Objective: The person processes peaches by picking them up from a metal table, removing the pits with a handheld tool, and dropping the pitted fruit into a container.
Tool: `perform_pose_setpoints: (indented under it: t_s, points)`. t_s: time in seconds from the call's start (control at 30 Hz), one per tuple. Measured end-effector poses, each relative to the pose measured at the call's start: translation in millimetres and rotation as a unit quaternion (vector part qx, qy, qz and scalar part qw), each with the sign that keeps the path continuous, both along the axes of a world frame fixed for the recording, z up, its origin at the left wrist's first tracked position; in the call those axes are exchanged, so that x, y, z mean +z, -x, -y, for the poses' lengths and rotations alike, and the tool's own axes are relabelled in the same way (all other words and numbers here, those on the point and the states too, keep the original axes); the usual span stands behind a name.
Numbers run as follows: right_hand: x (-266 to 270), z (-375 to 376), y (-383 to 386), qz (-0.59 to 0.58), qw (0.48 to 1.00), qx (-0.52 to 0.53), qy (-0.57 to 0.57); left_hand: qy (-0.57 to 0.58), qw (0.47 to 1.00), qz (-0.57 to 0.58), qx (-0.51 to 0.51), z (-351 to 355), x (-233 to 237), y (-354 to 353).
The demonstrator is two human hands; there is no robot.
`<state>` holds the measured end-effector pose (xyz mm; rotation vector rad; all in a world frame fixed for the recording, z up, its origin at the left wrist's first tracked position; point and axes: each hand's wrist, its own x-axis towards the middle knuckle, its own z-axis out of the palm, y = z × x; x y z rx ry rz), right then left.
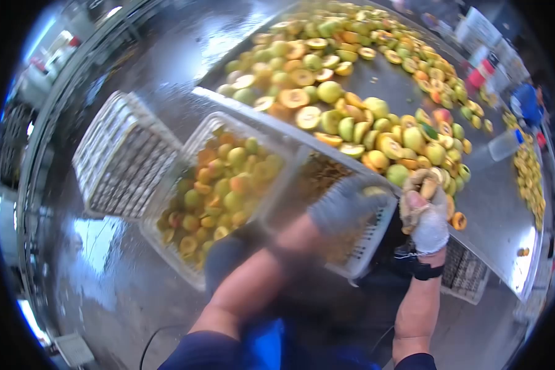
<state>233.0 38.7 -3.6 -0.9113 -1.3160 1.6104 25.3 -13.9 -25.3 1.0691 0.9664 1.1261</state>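
My left hand (345,206), in a grey glove and blurred by motion, is above a white crate (369,243) that holds brown bits like fruit stones. A yellow-green peach (374,192) shows at its fingers, also blurred. On the right, my right hand (424,209) wears a worn tan and white glove and is closed at the table edge. What lies inside its curled fingers I cannot make out. Just beyond it, whole and halved peaches (413,140) are heaped on the metal table (388,86).
Left of the stone crate stands a crate (151,229) full of peaches. An upturned white crate (126,157) is farther left on the wet floor (98,259). A clear bottle with a blue cap (504,146) and a pink bottle (481,73) stand across the table.
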Motion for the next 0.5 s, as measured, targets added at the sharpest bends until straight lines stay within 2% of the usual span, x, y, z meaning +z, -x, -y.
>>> perform_pose_setpoints:
  t_s: [0.03,0.1,0.2,0.23,0.27,0.3,0.33,0.4,0.43,0.47,0.5]
  points:
    - [0.7,-4.0,-0.4,-0.041,0.998,0.023,0.045,-0.102,0.981,-0.161,-0.030,5.0,-0.6,-0.3]
    - [0.1,-1.3,6.4,-0.017,1.000,-0.009,0.016,-0.146,0.900,-0.400,-0.096,10.5,-4.4,9.1]
    - [-6.7,-2.3,7.6,0.020,1.000,0.002,-0.010,-0.113,0.848,-0.517,-0.033,22.0,7.3,53.8]
    - [-9.3,-4.7,6.3,0.044,0.998,0.037,-0.015,-0.115,0.843,-0.524,0.034,28.3,-7.6,77.1]
    - [-11.3,-8.0,-2.5,0.070,0.996,0.055,-0.022,-0.086,0.814,-0.569,0.082,40.4,-11.9,106.2]
    - [-19.2,-1.1,4.0,0.043,0.998,-0.035,-0.001,-0.052,0.783,-0.607,0.127,49.6,-18.1,136.7]
    - [-18.5,-8.4,-2.1,0.048,0.996,-0.069,-0.029,-0.016,0.746,-0.658,0.098,48.5,-8.1,154.5]
    - [-16.0,-21.6,-17.3,0.064,0.985,-0.139,-0.084,-0.063,0.766,-0.624,0.142,50.3,21.0,164.0]
    - [-3.7,-28.3,-22.1,-0.021,0.974,-0.224,-0.018,-0.124,0.730,-0.641,0.204,44.7,-1.1,173.1]
    - [-4.2,-43.9,-43.9,-0.035,0.956,-0.289,-0.041,-0.171,0.741,-0.591,0.269,34.1,-13.3,165.0]
    - [-3.4,-55.6,-61.2,-0.050,0.935,-0.345,-0.061,-0.157,0.795,-0.513,0.284,21.8,-14.9,153.1]
